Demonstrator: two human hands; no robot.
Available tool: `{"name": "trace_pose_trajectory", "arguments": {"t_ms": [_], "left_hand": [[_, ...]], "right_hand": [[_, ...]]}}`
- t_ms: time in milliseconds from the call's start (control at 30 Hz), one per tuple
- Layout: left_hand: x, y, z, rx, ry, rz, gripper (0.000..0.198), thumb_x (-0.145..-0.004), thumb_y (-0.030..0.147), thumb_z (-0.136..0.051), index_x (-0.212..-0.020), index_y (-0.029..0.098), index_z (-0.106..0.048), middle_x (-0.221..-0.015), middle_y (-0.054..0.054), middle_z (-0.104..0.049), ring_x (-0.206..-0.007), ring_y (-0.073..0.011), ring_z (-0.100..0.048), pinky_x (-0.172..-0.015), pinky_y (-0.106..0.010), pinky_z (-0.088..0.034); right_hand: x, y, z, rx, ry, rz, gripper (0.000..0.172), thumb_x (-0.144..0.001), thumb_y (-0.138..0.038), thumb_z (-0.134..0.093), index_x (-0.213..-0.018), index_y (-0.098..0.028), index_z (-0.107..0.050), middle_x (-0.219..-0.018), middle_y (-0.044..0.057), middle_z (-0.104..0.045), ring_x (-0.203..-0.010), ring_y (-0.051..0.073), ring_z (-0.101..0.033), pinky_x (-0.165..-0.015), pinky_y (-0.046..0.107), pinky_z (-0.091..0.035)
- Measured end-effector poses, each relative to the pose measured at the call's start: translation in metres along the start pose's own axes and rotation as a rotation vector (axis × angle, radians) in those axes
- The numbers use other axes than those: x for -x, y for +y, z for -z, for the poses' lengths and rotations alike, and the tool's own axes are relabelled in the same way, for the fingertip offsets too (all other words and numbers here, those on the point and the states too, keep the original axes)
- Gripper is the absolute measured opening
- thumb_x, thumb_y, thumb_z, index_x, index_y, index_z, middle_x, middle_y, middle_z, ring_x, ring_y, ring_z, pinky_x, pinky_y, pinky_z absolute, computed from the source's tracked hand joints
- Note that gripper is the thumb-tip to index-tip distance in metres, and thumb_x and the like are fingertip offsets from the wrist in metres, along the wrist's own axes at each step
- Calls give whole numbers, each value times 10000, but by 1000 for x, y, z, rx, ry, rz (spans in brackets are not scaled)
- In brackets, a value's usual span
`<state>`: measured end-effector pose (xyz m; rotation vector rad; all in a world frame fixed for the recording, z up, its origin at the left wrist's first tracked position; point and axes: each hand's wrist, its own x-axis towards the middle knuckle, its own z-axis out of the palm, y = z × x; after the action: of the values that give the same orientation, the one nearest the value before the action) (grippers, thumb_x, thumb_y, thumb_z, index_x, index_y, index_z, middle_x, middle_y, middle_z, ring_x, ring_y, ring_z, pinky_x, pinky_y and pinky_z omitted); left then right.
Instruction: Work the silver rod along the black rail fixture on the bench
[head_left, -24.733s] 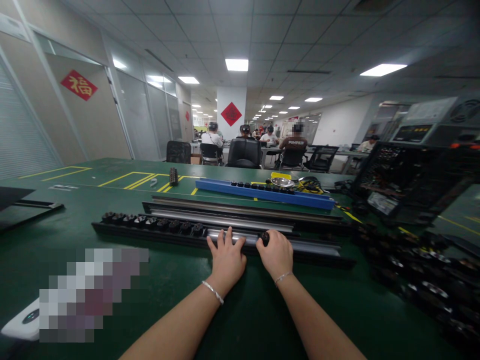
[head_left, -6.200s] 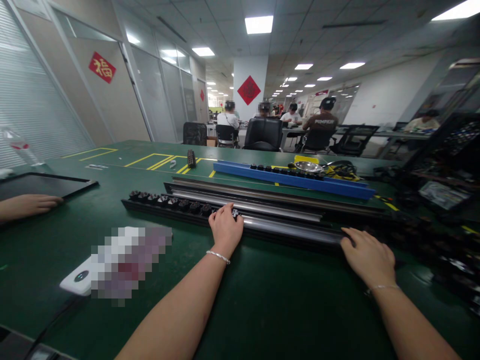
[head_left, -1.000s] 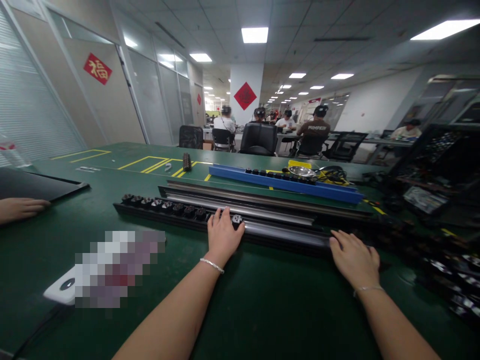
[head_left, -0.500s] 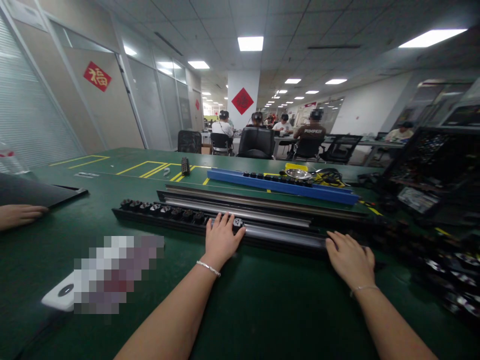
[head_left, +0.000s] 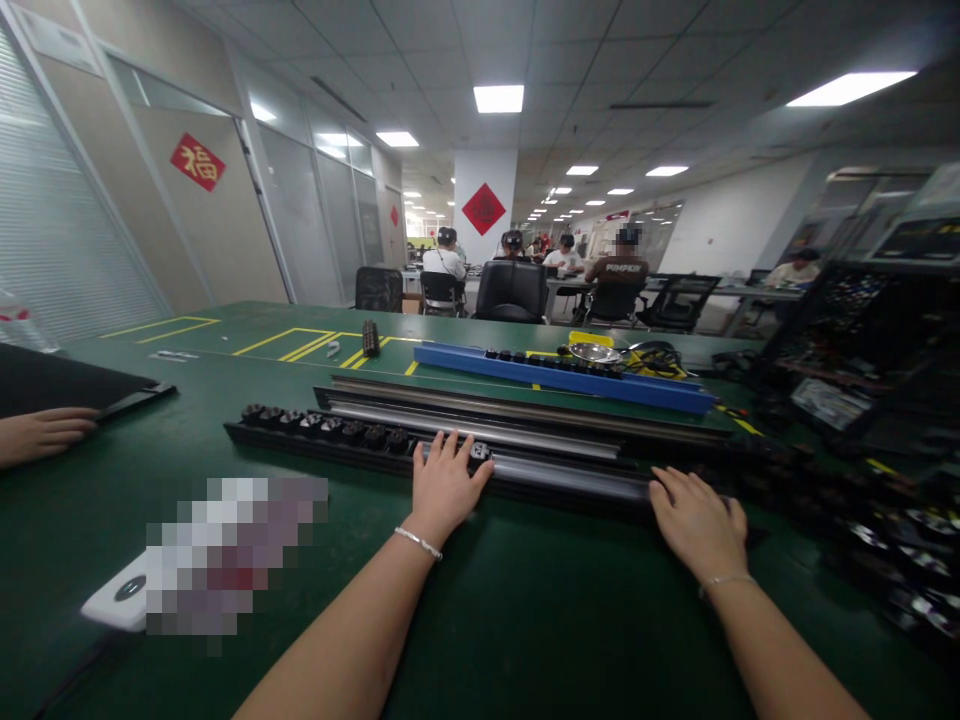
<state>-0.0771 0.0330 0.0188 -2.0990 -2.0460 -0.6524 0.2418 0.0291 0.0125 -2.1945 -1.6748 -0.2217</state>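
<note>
A long black channel rail [head_left: 562, 472] lies across the green table in front of me. A row of small black block-like parts [head_left: 311, 423] sits in its left half. My left hand [head_left: 448, 477] lies over the middle of the rail, fingers spread, beside a part with a pale top [head_left: 480, 452]. Over the right end rests my right hand [head_left: 699, 515], its fingers stretched out across the rail and its thumb side partly hidden. Neither hand is closed around anything. Just behind are more long rails [head_left: 480, 427], dark and silvery.
A blue channel [head_left: 450, 357] with black parts stands farther back, near a metal bowl [head_left: 594, 353]. Dark parts [head_left: 862, 530] are heaped at right. A white device [head_left: 124, 595], partly pixelated, lies front left. Another person's hand [head_left: 49, 437] touches a dark panel [head_left: 67, 385].
The view has tilted very slightly. Both my hands stay on the rail in nearly the same places, and the parts in it look unmoved.
</note>
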Motion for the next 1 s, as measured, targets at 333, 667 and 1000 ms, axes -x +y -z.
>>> {"name": "trace_pose_trajectory", "arguments": {"t_ms": [333,667,1000], "left_hand": [[2,7,0,9,-17,-16,550,-850,576,-293,-1295,290,-446,-1393,-43,-413,-1325,-252,-262,-1065,-490,-174],[4,8,-1,4,4,-26,538,-862,544,-288,-1295,270,-449,-1391,-39,-416,-1316,-252,-280,-1064,-484,-183],[4,11,-1,21,-2,-55,533,-871,536,-267,-1292,268,-453,-1388,-27,-422,-1316,-267,-278,-1056,-499,-196]], "right_hand": [[-1,1,-1,11,-24,-7,517,-848,-445,-211,-1192,-263,-552,-1322,24,-494,-1256,239,-367,-1025,566,-190],[1,-1,-2,27,13,-7,489,-850,-417,-223,-1178,-275,-556,-1313,18,-503,-1246,224,-379,-1017,553,-206],[0,-2,0,26,-25,-8,510,-850,-430,-215,-1202,-257,-543,-1328,28,-488,-1255,230,-364,-1017,562,-197]]}}
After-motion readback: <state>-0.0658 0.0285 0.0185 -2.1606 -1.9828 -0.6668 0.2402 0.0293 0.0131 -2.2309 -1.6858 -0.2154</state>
